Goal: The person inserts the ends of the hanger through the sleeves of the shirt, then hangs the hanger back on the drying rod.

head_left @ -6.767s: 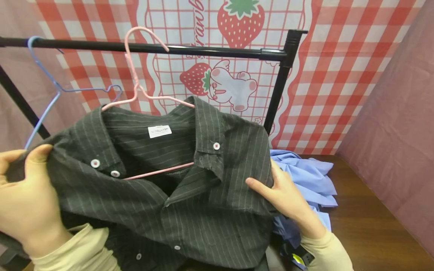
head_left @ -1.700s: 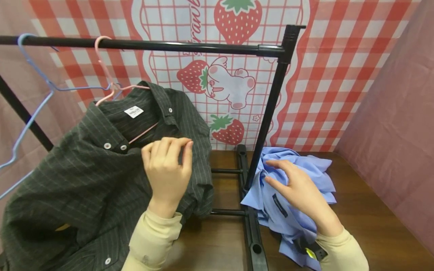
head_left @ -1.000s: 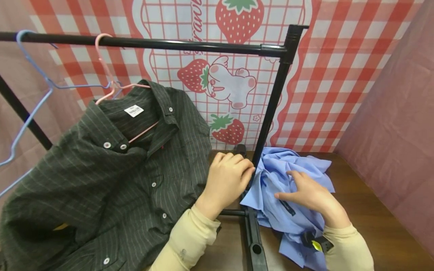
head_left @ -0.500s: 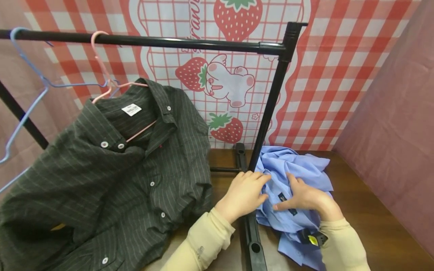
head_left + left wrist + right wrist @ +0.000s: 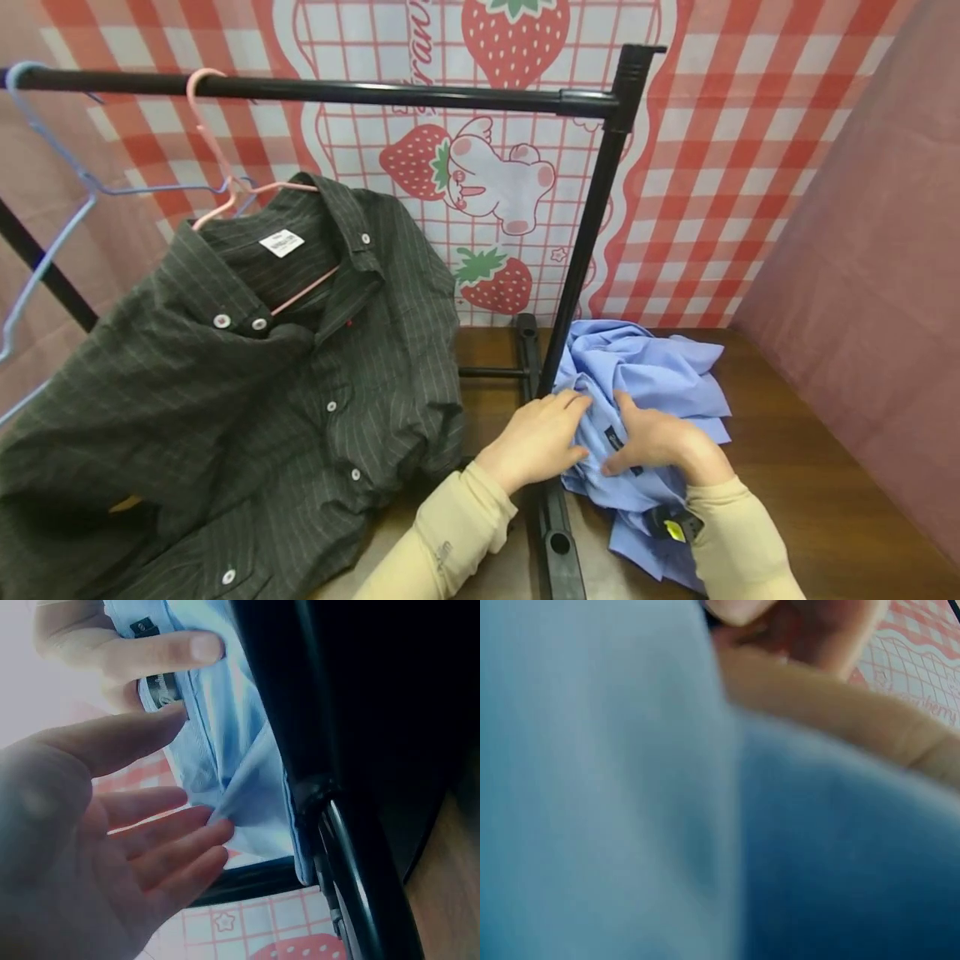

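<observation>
In the head view a crumpled light blue shirt [image 5: 660, 367] lies on the table at the right, against the rack's upright. My right hand [image 5: 663, 442] holds it near the neck, the thumb lying across its dark label [image 5: 612, 437]. In the left wrist view, cloth passes between that thumb and the fingers. My left hand [image 5: 536, 442] is at the shirt's left edge, fingers extended and spread, fingertips [image 5: 217, 829] right by the cloth. Blue fabric [image 5: 615, 787] fills most of the right wrist view. A dark striped shirt [image 5: 300, 400] hangs from a pink hanger [image 5: 213, 146].
A black clothes rack carries both hangers on its rail [image 5: 412, 93]; its upright [image 5: 592, 225] and foot [image 5: 558, 542] stand close by my left hand. A blue hanger [image 5: 52, 150] hangs at far left. Strawberry-print cloth covers the back wall [image 5: 697, 167].
Both hands have left the dark shirt, whose pink hanger now sits further left on the rail. My left hand has moved right to the blue shirt; my right hand has taken hold of it.
</observation>
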